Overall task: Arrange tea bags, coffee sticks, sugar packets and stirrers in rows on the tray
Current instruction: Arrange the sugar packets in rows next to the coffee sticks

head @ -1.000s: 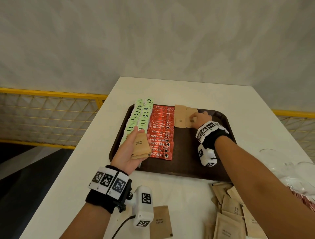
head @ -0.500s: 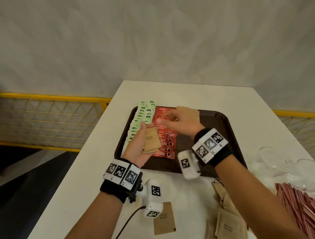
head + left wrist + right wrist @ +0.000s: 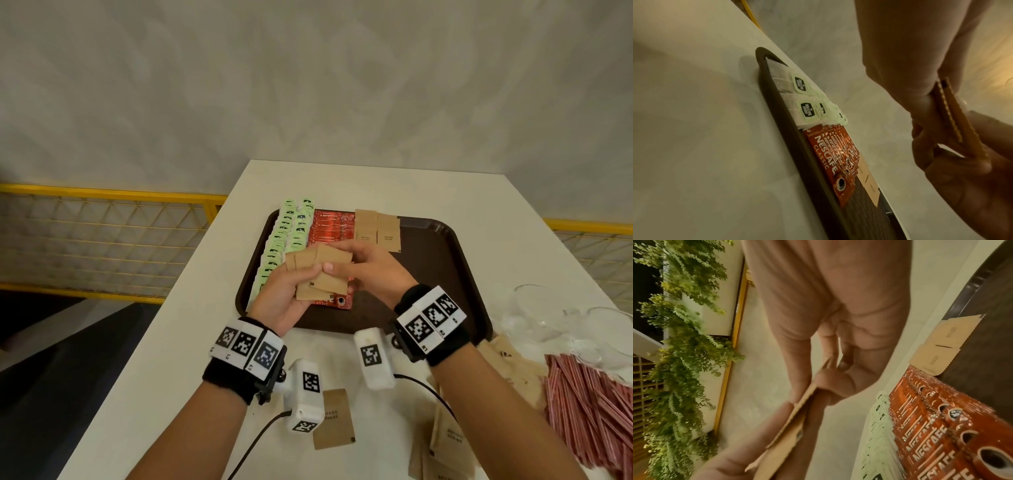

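Head view showed a pale plain wall (image 3: 308, 85) behind the white surface (image 3: 376, 181), with a yellow mesh railing (image 3: 102, 236) to either side of it. On the surface lay the brown tray (image 3: 442, 274), taken here as the landmark. At the tray's left edge the green tea bags (image 3: 287, 236) were laid in rows, and the red coffee sticks (image 3: 330, 228) ran just inside them. Two sugar packets (image 3: 376, 231) had been set at the tray's far edge, beside the coffee sticks. The sugar row was judged to be the step in hand and barely begun.

Above the tray's near left part, a fanned stack of packets (image 3: 320, 274) was clamped in the left hand (image 3: 284, 301), thumb curled over it. One packet of that stack was pinched by the right hand (image 3: 366, 274). The next move was judged to call for drawing that single packet free and laying it beside the two placed.

Near the tray's front right corner, loose packets (image 3: 445, 438) and red stirrers (image 3: 589, 407) waited untouched on the surface.
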